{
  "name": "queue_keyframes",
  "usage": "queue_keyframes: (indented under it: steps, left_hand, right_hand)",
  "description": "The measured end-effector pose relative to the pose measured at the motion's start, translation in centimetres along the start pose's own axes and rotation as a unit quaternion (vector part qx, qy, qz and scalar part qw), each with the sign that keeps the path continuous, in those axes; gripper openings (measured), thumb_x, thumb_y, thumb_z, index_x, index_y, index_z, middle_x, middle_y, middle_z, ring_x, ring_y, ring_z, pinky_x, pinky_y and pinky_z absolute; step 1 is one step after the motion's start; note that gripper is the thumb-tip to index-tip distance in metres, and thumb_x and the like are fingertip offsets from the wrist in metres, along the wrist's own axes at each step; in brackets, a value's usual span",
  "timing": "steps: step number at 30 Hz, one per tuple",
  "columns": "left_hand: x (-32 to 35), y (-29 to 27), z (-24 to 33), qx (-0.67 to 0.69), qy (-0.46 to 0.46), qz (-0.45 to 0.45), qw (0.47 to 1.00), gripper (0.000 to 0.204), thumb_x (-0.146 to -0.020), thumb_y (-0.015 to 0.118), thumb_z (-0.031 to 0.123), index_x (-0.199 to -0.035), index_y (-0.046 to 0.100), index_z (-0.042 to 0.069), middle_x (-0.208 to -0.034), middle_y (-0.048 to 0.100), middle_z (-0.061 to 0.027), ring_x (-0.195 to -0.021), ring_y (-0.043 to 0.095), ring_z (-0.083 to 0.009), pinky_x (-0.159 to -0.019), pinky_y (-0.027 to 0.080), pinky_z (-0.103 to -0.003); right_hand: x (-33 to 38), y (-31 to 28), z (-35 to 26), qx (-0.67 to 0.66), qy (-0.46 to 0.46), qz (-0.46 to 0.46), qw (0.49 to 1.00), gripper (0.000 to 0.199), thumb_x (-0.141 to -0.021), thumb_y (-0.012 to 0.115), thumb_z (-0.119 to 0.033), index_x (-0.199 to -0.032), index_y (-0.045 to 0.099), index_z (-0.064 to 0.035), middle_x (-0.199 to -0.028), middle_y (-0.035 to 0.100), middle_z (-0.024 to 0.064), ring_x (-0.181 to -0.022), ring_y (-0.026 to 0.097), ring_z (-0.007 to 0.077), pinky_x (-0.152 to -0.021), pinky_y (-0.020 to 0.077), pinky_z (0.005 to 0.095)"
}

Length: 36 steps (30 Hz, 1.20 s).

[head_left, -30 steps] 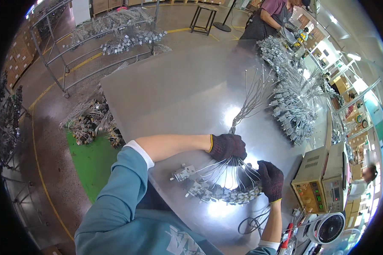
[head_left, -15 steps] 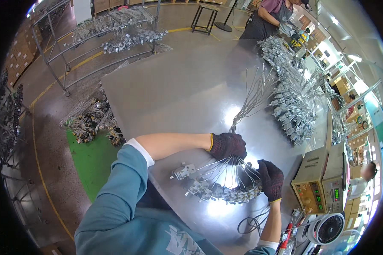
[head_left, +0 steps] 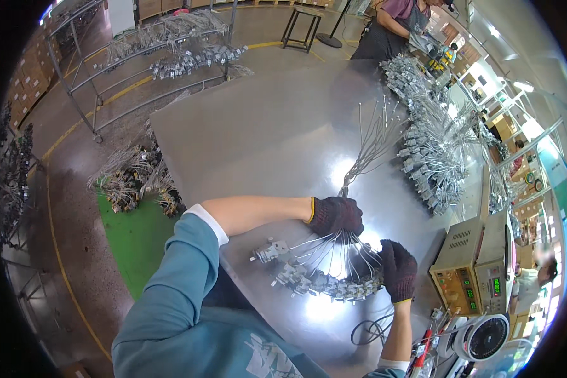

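Observation:
My left hand point(head_left: 337, 215), in a dark knitted glove with a yellow cuff edge, is closed around a bundle of thin grey cables point(head_left: 363, 154). The cables' loose ends spread away from me beyond the fist. Toward me they fan out to a curved row of small silver metal parts point(head_left: 327, 285) on the metal table point(head_left: 246, 126). One part point(head_left: 271, 251) sits apart at the row's left end. My right hand point(head_left: 398, 271), gloved alike, is at the right end of the row with its fingers curled. What its fingertips grip is hidden.
A large heap of similar cabled parts point(head_left: 431, 157) lies along the table's right side. Nearer stand a beige bench instrument with lit displays point(head_left: 455, 277) and a round-dialled scale point(head_left: 486, 337). A black cable point(head_left: 366, 332) lies by my right forearm. A co-worker point(head_left: 390, 31) stands at the far end.
My right hand has shifted very slightly left and down at the end of the row. My left hand keeps its hold on the bundle.

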<state>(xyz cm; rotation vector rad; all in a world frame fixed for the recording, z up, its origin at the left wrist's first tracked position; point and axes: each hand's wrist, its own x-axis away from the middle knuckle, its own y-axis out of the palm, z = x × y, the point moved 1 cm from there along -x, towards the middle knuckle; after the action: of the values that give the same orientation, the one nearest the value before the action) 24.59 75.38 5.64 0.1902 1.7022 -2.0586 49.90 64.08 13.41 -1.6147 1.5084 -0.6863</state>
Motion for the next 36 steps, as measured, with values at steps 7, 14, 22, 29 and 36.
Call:
queue_keyframes:
  steps: [7, 14, 22, 29, 36]
  left_hand:
    - [0.3, -0.8, 0.1, 0.015, -0.007, -0.040, 0.999, 0.026, -0.085, 0.077, 0.037, -0.088, 0.070, 0.013, -0.094, 0.068, -0.0115, -0.098, 0.069, -0.0373, -0.086, 0.056, -0.048]
    - [0.5, -0.3, -0.2, -0.006, 0.016, -0.058, 0.998, 0.024, -0.086, 0.076, 0.037, -0.083, 0.068, 0.015, -0.089, 0.066, -0.0101, -0.093, 0.066, -0.0338, -0.086, 0.054, -0.046]
    - [0.6, 0.0, -0.4, -0.009, 0.030, -0.035, 0.999, 0.019, -0.083, 0.078, 0.030, -0.084, 0.067, 0.014, -0.088, 0.065, -0.0094, -0.094, 0.066, -0.0324, -0.088, 0.053, -0.045]
    - [0.3, -0.1, -0.5, -0.042, 0.030, -0.023, 0.998, 0.019, -0.075, 0.078, 0.026, -0.088, 0.068, 0.017, -0.090, 0.068, -0.0101, -0.093, 0.071, -0.0338, -0.084, 0.056, -0.046]
    - [0.4, -0.7, 0.2, -0.033, 0.011, -0.074, 0.997, 0.019, -0.084, 0.077, 0.029, -0.092, 0.068, 0.014, -0.095, 0.066, -0.0081, -0.101, 0.067, -0.0311, -0.090, 0.055, -0.045]
  right_hand:
    - [1.4, 0.1, -0.6, -0.045, 0.013, 0.025, 0.999, 0.032, -0.106, 0.068, -0.029, -0.119, 0.079, -0.0020, -0.103, 0.079, 0.0189, -0.090, 0.077, 0.0300, -0.083, 0.0587, 0.0409]
    - [6.5, -4.6, 4.3, 0.016, 0.058, 0.211, 0.976, 0.036, -0.103, 0.073, -0.025, -0.128, 0.074, 0.0018, -0.121, 0.076, 0.0187, -0.113, 0.072, 0.0319, -0.100, 0.0544, 0.0437]
    - [12.7, -4.7, 7.2, 0.170, 0.126, 0.105, 0.972, 0.064, -0.091, 0.082, -0.035, -0.143, 0.065, -0.0016, -0.145, 0.066, 0.0214, -0.133, 0.062, 0.0399, -0.116, 0.0471, 0.0468]
    - [12.0, -4.1, 7.4, 0.286, 0.130, 0.117, 0.942, 0.066, -0.092, 0.078, -0.041, -0.145, 0.063, -0.0039, -0.141, 0.067, 0.0222, -0.128, 0.065, 0.0418, -0.109, 0.0510, 0.0502]
    - [10.5, -4.2, 7.6, 0.345, 0.182, 0.075, 0.918, 0.056, -0.098, 0.071, -0.045, -0.140, 0.068, -0.0090, -0.122, 0.075, 0.0203, -0.110, 0.072, 0.0416, -0.095, 0.0555, 0.0520]
